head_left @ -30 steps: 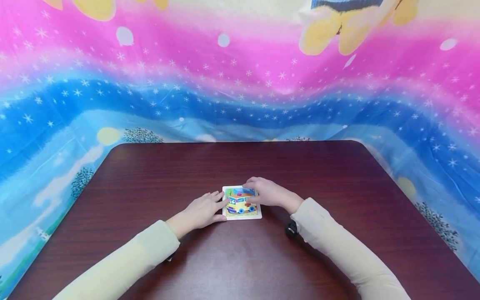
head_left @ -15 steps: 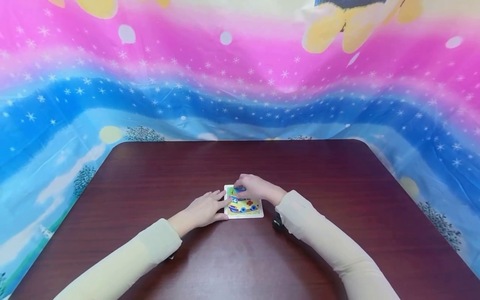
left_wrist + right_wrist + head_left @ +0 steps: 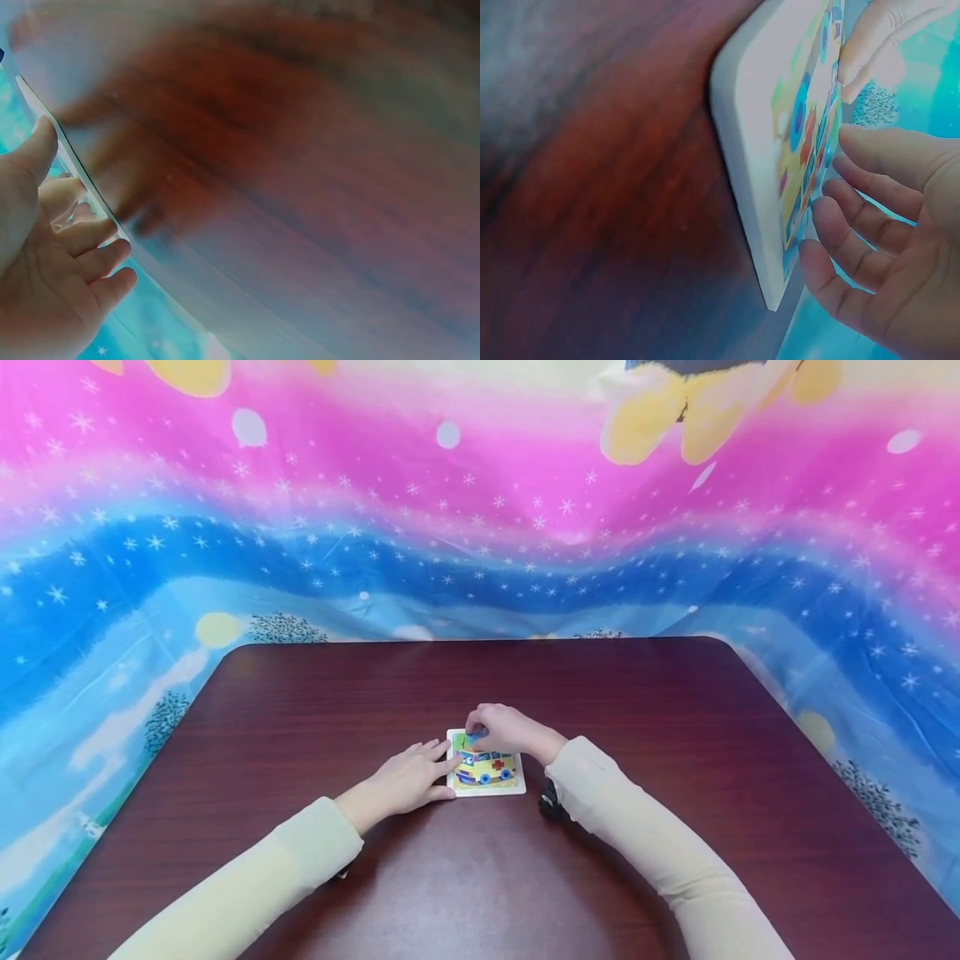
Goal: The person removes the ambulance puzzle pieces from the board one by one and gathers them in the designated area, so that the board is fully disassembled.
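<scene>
A square picture puzzle with a white border and a yellow ambulance lies flat on the table. My left hand steadies its left side, fingers spread straight, a fingertip reaching over the picture; in the left wrist view the thumb and fingers of the left hand lie along the board edge. My right hand bends over the top of the board and pinches a small blue puzzle piece, mostly hidden by the fingers. From the right wrist, the thumb and curled fingers of the right hand are close at the picture surface.
The dark red-brown wooden table has rounded far corners. A colourful pink and blue curtain hangs behind it and along both sides. A dark device sits under each sleeve cuff.
My right hand has moved left over the top of the puzzle, its fingers now closer together with the blue piece, uncovering the ambulance's red cross. The left hand stays in place.
</scene>
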Demonstrator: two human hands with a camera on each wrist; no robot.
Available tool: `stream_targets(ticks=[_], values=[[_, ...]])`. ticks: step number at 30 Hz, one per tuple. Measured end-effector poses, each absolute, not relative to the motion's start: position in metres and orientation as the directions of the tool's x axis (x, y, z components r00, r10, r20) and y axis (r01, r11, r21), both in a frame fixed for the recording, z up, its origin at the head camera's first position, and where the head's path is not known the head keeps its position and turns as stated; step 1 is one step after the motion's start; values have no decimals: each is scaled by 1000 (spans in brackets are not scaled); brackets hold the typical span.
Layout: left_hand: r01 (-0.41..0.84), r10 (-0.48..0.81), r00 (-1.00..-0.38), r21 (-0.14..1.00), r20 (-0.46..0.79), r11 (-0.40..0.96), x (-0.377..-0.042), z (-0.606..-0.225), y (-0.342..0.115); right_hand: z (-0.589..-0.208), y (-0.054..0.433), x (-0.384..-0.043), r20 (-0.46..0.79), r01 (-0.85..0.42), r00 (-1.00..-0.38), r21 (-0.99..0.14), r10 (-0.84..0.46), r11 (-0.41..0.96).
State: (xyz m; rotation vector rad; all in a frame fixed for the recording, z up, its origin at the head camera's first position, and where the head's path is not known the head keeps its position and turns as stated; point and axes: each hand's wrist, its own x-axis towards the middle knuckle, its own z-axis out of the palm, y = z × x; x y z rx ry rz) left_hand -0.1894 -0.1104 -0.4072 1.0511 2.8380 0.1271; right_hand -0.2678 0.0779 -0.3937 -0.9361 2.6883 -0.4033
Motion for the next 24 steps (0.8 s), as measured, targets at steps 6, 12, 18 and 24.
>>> stream_targets(ticks=[6,12,18,24], values=[[646,656,-750,119,-82,754,-190,-406,-110,-396,75,-271,-113,-541,-777,-383,-619,749],[653,662,-746,117,-66,748,-189,-406,-110,-398,73,-272,-31,-572,-778,-378,-627,728],[640,651,-755,128,-82,758,-189,-406,-109,-397,70,-270,-29,-579,-783,-332,-622,745],[634,645,-759,125,-89,763,-189,-406,-109,-397,71,-272,-17,-572,-791,-333,-611,750]])
